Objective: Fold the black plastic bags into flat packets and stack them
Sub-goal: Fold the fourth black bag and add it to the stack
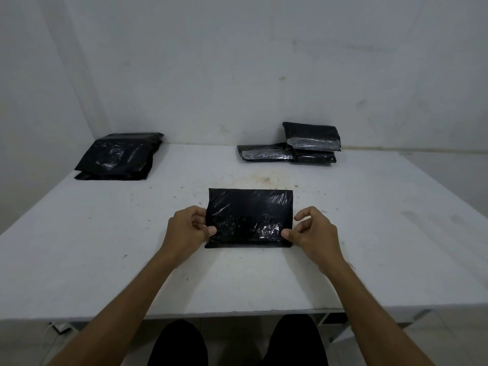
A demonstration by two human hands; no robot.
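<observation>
a stained white table [105,260] stands against a white wall [237,62].

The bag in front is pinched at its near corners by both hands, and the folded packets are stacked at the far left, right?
Not quite. In the head view the packets are stacked at the far right; unfolded bags lie far left. Both hands do pinch the bag by its near corners.

free: table [369,247] front, sides | blocked: far-left pile [117,157], far-right stack [295,146]
</observation>
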